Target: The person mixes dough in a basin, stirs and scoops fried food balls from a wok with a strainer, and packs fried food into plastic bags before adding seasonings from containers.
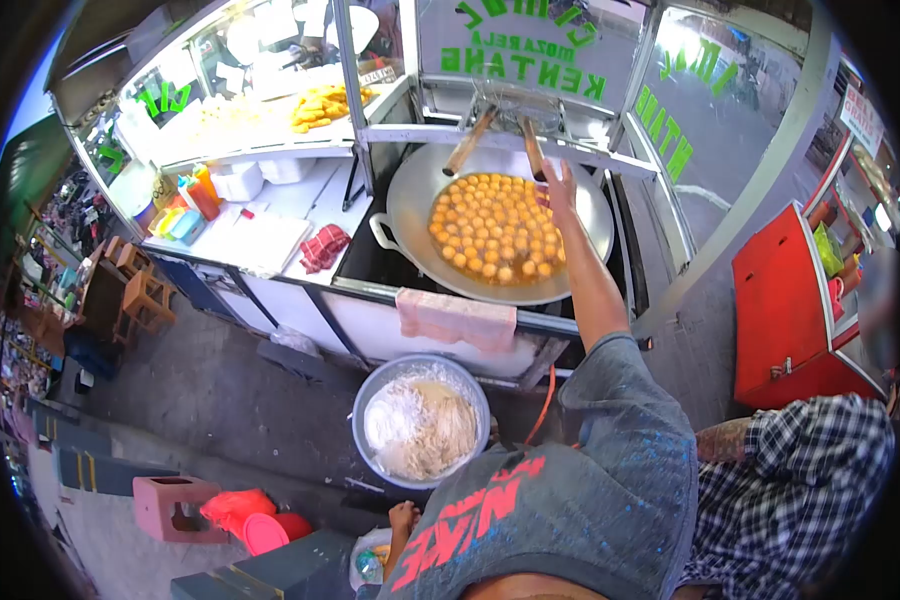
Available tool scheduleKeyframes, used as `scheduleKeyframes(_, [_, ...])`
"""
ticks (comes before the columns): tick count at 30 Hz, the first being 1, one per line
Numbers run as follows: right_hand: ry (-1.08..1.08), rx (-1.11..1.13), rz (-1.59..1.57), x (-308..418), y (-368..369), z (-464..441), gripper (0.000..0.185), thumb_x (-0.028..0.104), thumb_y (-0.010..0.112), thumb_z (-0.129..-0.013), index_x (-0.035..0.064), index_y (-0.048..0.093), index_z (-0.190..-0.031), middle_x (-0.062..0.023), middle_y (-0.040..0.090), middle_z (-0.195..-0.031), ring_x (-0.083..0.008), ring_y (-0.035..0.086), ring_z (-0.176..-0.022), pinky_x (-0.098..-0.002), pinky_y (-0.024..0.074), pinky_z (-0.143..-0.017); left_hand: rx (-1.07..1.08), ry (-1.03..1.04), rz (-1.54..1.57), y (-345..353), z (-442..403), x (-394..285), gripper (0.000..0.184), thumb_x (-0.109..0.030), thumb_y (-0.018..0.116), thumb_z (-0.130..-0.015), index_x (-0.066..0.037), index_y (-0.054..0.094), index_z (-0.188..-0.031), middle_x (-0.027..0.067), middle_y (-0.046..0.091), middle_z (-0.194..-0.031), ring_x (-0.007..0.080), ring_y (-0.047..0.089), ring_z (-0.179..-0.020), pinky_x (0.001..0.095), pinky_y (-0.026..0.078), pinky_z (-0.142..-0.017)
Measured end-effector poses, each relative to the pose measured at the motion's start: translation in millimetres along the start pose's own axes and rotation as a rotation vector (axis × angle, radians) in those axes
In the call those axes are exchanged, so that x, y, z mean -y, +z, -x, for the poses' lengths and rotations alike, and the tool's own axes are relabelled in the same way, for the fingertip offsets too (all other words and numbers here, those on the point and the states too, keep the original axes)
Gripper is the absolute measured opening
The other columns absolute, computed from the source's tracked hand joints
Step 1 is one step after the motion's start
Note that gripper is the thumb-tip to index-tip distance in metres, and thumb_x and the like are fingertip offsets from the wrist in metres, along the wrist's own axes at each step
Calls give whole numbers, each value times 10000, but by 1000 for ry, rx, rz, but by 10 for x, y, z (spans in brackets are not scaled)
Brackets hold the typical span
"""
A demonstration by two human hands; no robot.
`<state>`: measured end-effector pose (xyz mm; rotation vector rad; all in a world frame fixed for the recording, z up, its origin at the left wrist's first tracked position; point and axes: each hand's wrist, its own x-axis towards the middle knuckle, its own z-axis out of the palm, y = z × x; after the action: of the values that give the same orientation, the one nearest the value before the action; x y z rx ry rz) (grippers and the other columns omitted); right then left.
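Observation:
My right hand (560,188) reaches over the wide metal wok (407,200), its fingers stretched out beside a wooden handle (532,148). Whether they touch that handle I cannot tell. A second wooden handle (470,142) leans over the wok's far rim. Many round golden balls (492,225) float in the oil below. My left hand (403,516) is low beside my body, fingers curled, with nothing visible in it. Near it are a grey basin (362,440) of white flour and pale shreds, and a plastic bag (368,565).
A pink cloth (457,320) hangs over the cart's front edge. Sauce bottles (202,190) and a red checked cloth (324,248) are on the counter. A person in a checked shirt (810,490) is close on my right. A pink stool (170,505) stands at lower left.

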<state>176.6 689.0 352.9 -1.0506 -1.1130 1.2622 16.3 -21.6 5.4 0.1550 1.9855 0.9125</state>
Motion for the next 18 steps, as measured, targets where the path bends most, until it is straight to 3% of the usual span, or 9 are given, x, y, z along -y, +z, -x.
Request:
scheduleKeyframes(2, [-69, -91, -89, -137, -87, 187, 694, 441, 595, -895, 131, 296, -1440, -72, 571, -1077, -122, 574, -787, -255, 477, -552, -3, 6, 23, -23, 0, -115, 229, -235, 548, -914, -29, 643, -884, 71, 629, -672, 148, 577, -476, 264, 411, -369])
scheduleKeyframes(5, [-139, -213, -247, -428, -209, 736, 546, 315, 559, -937, 51, 368, -1375, -51, 541, -893, -84, 502, -595, -228, 407, -436, -26, -68, -23, 5, 8, -329, 204, -214, 553, -912, -22, 621, -905, 65, 616, -663, 145, 580, -470, 251, 418, -359])
scheduleKeyframes(7, [-113, -269, -307, -778, -308, 1199, 326, 250, 530, -955, 33, 509, -1197, -17, 521, -774, -73, 486, -553, -226, 378, -418, -51, 17, 64, 30, 26, -329, 190, -196, 565, -908, -9, 601, -905, 63, 606, -650, 149, 582, -461, 255, 429, -361])
scheduleKeyframes(11, [-16, -112, 44, -1648, -647, 2362, 184, 216, 601, -910, 43, 621, -853, 5, 573, -637, -61, 501, -516, -231, 387, -451, -139, 99, -144, 41, 40, -345, 211, -203, 576, -908, -1, 621, -863, 80, 583, -600, 173, 581, -452, 283, 417, -343])
scheduleKeyframes(12, [-178, -51, 179, -1999, -729, 2648, 206, 212, 603, -904, 45, 607, -783, 1, 558, -606, -52, 476, -485, -228, 371, -432, -100, 127, -193, 33, 32, -368, 246, -218, 566, -912, 4, 630, -828, 87, 591, -597, 182, 590, -470, 297, 431, -367])
scheduleKeyframes(13, [14, 69, 281, -1911, -803, 3063, 236, 215, 628, -886, 41, 622, -726, -5, 583, -604, -51, 497, -508, -238, 384, -448, -57, 154, -249, 9, 16, -372, 285, -234, 557, -916, 8, 640, -792, 94, 599, -593, 191, 598, -488, 311, 445, -392])
scheduleKeyframes(15, [30, 305, 522, -2278, -1040, 3576, 268, 260, 628, -876, 26, 651, -747, -35, 601, -599, -94, 533, -552, -295, 433, -513, -18, 227, -337, -60, -125, -222, 366, -263, 535, -924, 23, 648, -726, 109, 616, -592, 207, 613, -527, 336, 465, -455])
scheduleKeyframes(17, [232, 522, 727, -2332, -1288, 3928, 294, 307, 609, -873, 31, 676, -796, -87, 634, -639, -167, 597, -601, -353, 473, -577, -20, 328, -384, -58, -497, 139, 446, -291, 510, -930, 43, 646, -666, 127, 634, -597, 221, 624, -566, 357, 479, -531])
scheduleKeyframes(18, [160, 519, 754, -2463, -1427, 4062, 297, 319, 604, -870, 40, 684, -805, -102, 642, -663, -197, 616, -630, -370, 481, -601, 34, 246, -408, -79, -385, -35, 466, -306, 480, -932, 62, 652, -704, 145, 652, -639, 219, 632, -617, 374, 472, -613])
